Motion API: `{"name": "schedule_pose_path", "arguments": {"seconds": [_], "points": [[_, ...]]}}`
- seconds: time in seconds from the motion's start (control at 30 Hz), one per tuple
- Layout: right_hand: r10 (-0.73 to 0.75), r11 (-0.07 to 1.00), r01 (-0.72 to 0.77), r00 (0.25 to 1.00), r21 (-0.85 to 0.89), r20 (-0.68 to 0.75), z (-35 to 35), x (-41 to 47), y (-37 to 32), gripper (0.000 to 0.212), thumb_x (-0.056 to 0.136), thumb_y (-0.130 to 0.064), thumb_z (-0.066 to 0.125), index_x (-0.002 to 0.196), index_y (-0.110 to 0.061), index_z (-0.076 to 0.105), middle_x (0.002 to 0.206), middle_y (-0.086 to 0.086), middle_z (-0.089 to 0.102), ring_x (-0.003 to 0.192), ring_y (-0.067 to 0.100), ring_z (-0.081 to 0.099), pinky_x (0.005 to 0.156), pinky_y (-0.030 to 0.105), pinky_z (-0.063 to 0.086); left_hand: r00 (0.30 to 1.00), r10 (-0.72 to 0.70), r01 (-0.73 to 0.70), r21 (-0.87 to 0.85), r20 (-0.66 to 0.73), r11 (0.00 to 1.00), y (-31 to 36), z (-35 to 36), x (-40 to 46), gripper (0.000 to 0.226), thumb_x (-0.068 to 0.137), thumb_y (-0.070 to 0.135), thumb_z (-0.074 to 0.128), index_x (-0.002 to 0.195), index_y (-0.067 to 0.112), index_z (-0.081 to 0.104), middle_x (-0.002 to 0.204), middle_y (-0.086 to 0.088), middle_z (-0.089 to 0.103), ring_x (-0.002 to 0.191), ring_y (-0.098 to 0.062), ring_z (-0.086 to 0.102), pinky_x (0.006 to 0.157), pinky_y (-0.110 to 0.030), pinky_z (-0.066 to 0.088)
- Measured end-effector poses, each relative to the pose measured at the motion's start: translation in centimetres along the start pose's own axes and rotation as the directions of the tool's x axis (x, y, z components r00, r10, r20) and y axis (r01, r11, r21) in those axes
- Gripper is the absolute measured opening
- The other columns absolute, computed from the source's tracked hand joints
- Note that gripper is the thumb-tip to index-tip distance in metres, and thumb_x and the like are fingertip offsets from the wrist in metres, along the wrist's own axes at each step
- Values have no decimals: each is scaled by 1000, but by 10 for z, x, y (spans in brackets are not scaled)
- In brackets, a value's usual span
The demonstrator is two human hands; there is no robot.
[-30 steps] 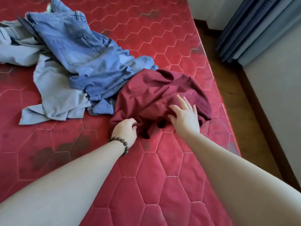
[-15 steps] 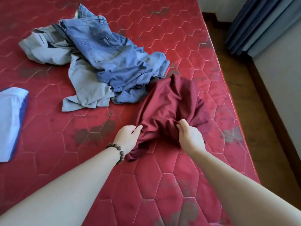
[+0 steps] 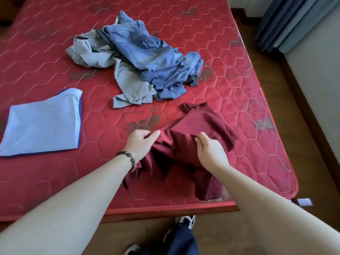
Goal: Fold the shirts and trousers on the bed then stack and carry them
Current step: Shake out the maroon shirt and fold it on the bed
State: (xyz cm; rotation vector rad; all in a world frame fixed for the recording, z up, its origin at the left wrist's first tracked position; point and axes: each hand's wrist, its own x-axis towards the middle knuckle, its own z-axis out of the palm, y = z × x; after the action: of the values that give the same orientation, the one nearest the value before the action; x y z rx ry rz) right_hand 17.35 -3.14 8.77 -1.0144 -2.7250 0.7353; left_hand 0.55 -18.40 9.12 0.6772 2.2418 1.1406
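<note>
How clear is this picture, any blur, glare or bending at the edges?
Head view: soft daylight, no glare; the maroon shirt and both hands, left and right, are fairly sharp; the mattress smears at the far-left corner; its near edge bows from the wide lens.

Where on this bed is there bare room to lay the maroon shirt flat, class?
Bare mattress lies between the folded light blue garment, the left hand and the near edge. Another patch runs along the right edge. The middle is crowded by jeans and grey trousers.
</note>
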Motion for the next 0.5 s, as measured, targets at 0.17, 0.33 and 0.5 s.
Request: {"name": "schedule_pose_path", "arguments": {"seconds": [0.17,0.33,0.5], "points": [[-28,997,15,986,-82,-167,-42,50,12,20,98,-24,44,93,-6,51,73,25,62,69,44,58,57,38,35,986,116,-113,28,-116,993,39,-7,40,46,90,31,63,55,14,37,51,6,31,45,-6,31,47,-18,27],[-20,986,-18,976,-168,-219,-77,111,49,19,98,-25,39,86,-10,41,66,10,50,66,39,53,55,35,31,977,196,-190,71,-87,979,81,12,92,10,90,21,61,93,12,66,80,9,63,74,5,55,71,-10,40],[82,971,-78,997,-228,8,-58,131,98,29,93,-16,45,120,-11,53,112,15,59,104,37,53,80,40,44,979,203,-201,166,7,965,74,60,111,43,87,12,63,129,7,56,131,-6,55,122,-17,51,101,-16,31]]}}
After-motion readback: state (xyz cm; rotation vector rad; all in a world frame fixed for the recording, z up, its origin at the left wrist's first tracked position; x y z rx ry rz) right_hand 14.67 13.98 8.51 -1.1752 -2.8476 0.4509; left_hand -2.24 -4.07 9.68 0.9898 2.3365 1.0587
